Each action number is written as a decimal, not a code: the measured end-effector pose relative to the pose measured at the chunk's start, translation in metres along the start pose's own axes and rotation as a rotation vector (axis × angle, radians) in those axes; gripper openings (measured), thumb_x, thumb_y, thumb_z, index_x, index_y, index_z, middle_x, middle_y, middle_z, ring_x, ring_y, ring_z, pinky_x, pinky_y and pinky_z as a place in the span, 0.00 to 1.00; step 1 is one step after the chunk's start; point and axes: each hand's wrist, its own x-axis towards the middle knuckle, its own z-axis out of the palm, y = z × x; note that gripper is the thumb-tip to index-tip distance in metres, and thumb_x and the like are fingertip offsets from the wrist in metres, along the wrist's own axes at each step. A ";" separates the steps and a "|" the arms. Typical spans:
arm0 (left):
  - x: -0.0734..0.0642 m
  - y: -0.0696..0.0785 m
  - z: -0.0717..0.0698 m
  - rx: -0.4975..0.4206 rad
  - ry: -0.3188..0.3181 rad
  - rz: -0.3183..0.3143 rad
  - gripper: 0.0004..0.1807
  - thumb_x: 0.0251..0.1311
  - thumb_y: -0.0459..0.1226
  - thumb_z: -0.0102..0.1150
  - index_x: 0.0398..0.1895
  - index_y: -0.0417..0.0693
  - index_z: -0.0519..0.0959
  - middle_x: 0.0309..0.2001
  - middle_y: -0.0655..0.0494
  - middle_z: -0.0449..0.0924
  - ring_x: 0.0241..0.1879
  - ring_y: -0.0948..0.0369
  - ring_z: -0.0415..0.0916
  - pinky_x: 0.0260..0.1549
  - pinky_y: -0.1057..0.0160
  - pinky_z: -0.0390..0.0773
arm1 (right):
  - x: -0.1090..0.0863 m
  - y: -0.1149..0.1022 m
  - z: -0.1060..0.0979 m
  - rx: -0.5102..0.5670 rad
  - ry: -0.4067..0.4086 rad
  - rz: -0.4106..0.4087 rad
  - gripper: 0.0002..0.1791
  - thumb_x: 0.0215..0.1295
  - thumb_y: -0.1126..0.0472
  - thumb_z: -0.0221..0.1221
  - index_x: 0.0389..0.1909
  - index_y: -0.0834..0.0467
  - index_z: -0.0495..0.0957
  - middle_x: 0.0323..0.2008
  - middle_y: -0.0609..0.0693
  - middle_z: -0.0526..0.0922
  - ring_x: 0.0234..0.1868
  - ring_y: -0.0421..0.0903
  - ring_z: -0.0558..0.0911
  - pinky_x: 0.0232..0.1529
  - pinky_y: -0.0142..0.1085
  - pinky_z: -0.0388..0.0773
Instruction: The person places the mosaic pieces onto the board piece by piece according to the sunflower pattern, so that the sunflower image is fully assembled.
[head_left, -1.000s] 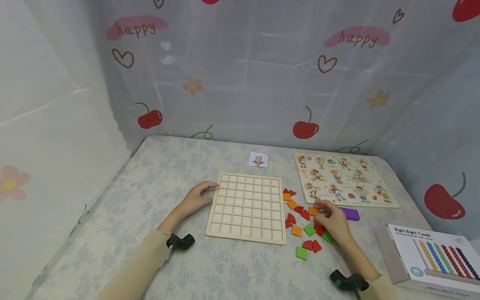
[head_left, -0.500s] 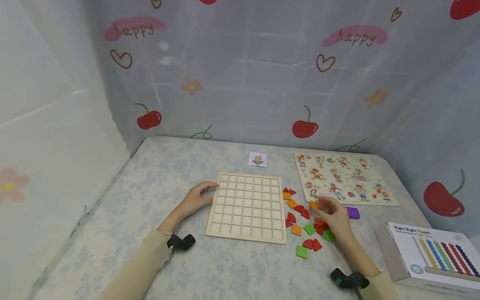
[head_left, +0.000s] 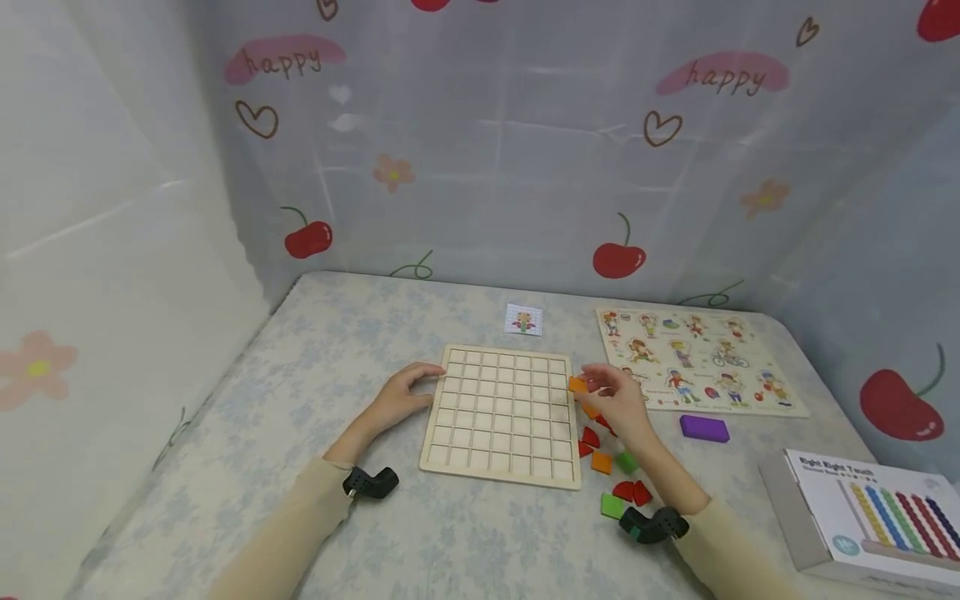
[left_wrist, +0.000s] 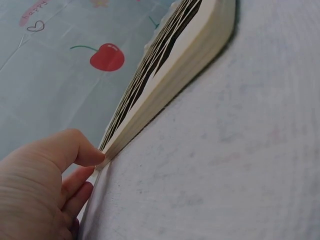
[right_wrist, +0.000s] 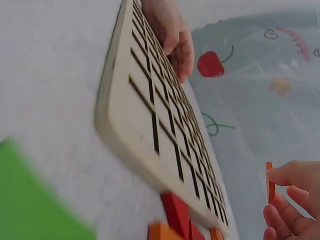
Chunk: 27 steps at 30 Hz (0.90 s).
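Note:
A pale wooden grid board [head_left: 500, 477] lies mid-table, its square cells bare. Thumb and fingertips of my left hand [head_left: 402, 393] rest against its left edge, as the left wrist view [left_wrist: 45, 170] also shows. Between thumb and fingers, my right hand [head_left: 621, 402] pinches a small orange square tile [head_left: 577, 384] at the board's right edge. The right wrist view shows this orange tile [right_wrist: 270, 182] edge-on, held up off the table. Below that hand lie loose tiles: red quarter-rounds [head_left: 623, 491], an orange square [head_left: 602, 462] and green squares [head_left: 612, 506]. The hand covers some of them.
Behind the board lies a small pattern card [head_left: 523, 319]. To the right are a picture puzzle board [head_left: 701, 358], a purple block [head_left: 704, 428] and a white box [head_left: 862, 517] printed with bead columns. A printed curtain [head_left: 480, 167] hangs behind the table.
My right hand picked up the orange tile from the pile and carried it left to the board's right edge, uncovering the purple block. My left hand stayed at the left edge.

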 end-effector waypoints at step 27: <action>-0.001 0.000 0.000 0.043 0.009 0.020 0.22 0.61 0.34 0.58 0.60 0.52 0.74 0.63 0.53 0.71 0.68 0.51 0.63 0.66 0.47 0.65 | 0.054 -0.013 0.099 0.065 -0.087 -0.026 0.23 0.53 0.71 0.66 0.52 0.64 0.77 0.43 0.61 0.83 0.43 0.52 0.79 0.45 0.39 0.80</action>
